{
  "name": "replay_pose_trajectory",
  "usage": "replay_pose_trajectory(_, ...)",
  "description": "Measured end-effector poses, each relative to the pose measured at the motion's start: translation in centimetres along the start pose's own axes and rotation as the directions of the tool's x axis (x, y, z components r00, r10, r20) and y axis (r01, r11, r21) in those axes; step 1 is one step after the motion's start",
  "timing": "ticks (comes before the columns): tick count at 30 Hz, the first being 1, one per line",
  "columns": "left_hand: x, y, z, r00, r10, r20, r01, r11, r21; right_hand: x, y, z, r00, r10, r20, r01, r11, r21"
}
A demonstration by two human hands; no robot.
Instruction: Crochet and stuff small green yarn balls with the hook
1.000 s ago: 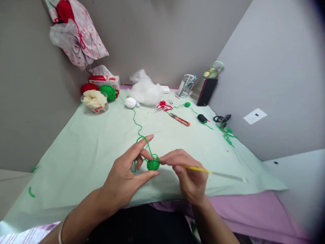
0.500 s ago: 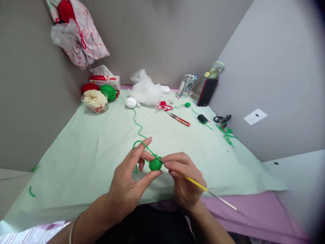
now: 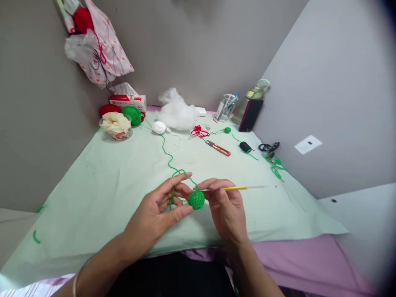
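Note:
Between my two hands is a small round crocheted piece (image 3: pixel 196 199) in green yarn. My left hand (image 3: pixel 163 206) pinches its left side with the thumb below and a finger above. Green yarn (image 3: pixel 168 159) runs over the raised left forefinger and back across the table. My right hand (image 3: pixel 227 206) grips a crochet hook (image 3: pixel 235 188) with a yellow handle, held nearly level. The hook's metal shaft lies at the top edge of the green piece; its tip is too small to make out.
Thread snips (image 3: pixel 218 147), red yarn (image 3: pixel 199 131) and white stuffing (image 3: pixel 176 111) lie farther back. Green yarn balls (image 3: pixel 131 115) and a plastic tub (image 3: pixel 116 128) stand at left. A phone (image 3: pixel 251 115) leans by a bottle at right, near a black spool (image 3: pixel 245 147).
The crochet hook has swung from slanting down to the right to nearly level. The green piece has shifted slightly right and turned, and my left forefinger is lower.

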State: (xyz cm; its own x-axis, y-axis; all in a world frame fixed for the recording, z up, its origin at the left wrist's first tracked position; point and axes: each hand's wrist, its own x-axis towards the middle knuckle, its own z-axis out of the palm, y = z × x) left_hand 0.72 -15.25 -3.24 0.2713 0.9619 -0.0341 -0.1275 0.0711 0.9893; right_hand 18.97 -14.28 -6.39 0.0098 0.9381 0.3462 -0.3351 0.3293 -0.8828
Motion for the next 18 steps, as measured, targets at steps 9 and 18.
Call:
replay_pose_trajectory(9, 2.7, 3.0, -7.0, 0.873, 0.399, -0.279, -0.111, 0.721, 0.684, 1.2, -0.3, -1.1, 0.954, 0.259, 0.149, -0.292, 0.915, 0.28)
replay_pose_trajectory(18, 3.6, 4.8, -8.7, 0.908, -0.165, 0.386, -0.138, 0.752, 0.644, 1.9, -1.4, -1.2, 0.942, 0.233, 0.242, -0.299, 0.91, 0.288)
